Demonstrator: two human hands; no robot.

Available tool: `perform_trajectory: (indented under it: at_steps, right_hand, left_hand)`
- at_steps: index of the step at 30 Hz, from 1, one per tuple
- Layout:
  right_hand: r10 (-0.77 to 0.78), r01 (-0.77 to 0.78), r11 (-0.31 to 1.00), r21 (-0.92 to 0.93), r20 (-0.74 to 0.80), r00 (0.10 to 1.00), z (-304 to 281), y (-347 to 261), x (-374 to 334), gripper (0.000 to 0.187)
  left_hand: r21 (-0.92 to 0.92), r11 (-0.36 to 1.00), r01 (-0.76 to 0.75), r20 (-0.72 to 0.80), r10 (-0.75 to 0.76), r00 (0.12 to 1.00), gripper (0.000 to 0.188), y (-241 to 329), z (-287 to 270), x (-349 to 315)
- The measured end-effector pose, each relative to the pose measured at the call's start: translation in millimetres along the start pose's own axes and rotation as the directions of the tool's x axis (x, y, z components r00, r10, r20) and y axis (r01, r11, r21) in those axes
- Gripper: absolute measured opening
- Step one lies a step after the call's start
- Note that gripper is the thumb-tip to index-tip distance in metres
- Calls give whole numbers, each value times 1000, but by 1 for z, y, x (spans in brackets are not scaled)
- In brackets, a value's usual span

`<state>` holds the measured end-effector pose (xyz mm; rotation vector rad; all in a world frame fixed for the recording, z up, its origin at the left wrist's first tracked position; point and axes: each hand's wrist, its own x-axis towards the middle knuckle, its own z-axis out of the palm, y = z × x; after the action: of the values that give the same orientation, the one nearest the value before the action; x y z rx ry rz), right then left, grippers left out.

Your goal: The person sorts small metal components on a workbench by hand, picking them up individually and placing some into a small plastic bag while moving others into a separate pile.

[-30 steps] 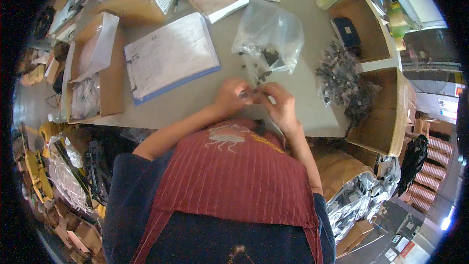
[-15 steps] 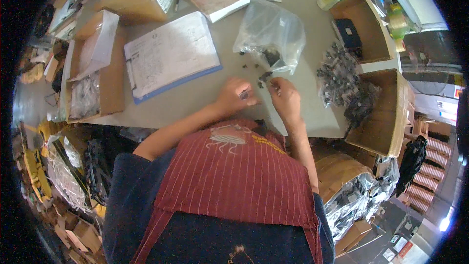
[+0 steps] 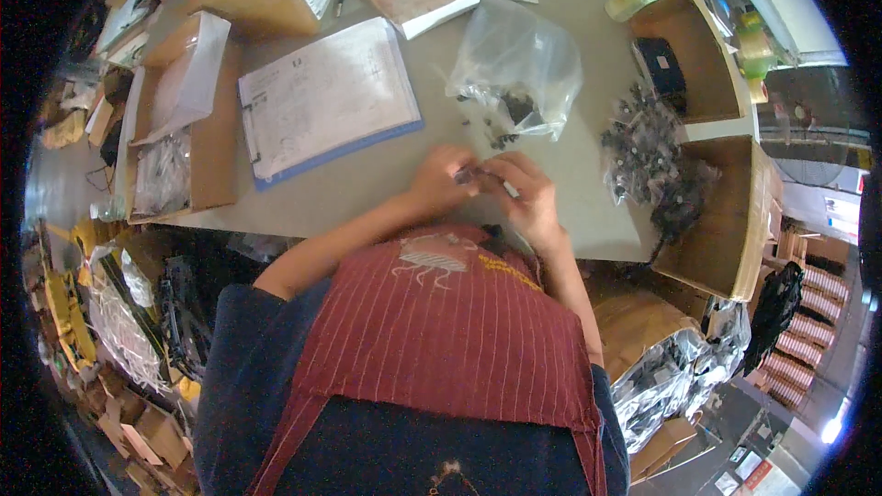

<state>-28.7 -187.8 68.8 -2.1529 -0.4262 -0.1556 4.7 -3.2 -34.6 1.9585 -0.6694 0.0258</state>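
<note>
My left hand (image 3: 439,181) is closed around a small dark piece (image 3: 464,174) just above the table's near edge. My right hand (image 3: 525,191) meets it there, its fingers pinched at the same spot. A small whitish bit shows between the right fingers; whether it is a separate part is too small to tell. Beyond the hands, several tiny black pieces (image 3: 501,140) lie loose on the table. They are near the mouth of a clear plastic bag (image 3: 525,46), which has more black pieces inside.
A blue clipboard with papers (image 3: 331,96) lies left of the bag. Clear bags of black parts (image 3: 638,147) sit on the right, beside an open cardboard box (image 3: 712,220). Another box (image 3: 213,165) stands at the left edge, and a shallow white-edged tray (image 3: 464,5) is at the back.
My right hand has come from the loose black pieces toward me and left, and its fingers now meet my left hand. The left hand has stayed nearly in place.
</note>
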Motion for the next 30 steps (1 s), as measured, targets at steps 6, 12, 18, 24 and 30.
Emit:
perform_trajectory:
  at_steps: [6,12,18,24,30]
  right_hand:
    - [-111,110,993,31,21,994,7,-10,2,23]
    - [299,-319,945,-69,-203,932,3,42,-1,21]
    - [129,-184,902,-391,-162,978,23,59,5,23]
    - [100,-151,887,-437,-137,986,27,56,8,20]
    - [-65,19,893,-449,-87,994,21,50,8,19]
  left_hand:
    - [-43,998,-41,0,41,999,36,-6,1,3]
    - [-41,999,-14,24,15,1000,29,14,-6,9]
    - [-40,999,1,-12,-2,1000,29,14,-5,7]
    - [-20,1000,8,-10,-8,1000,32,21,-8,9]
    - [-14,1000,14,9,-14,1000,31,17,-7,7]
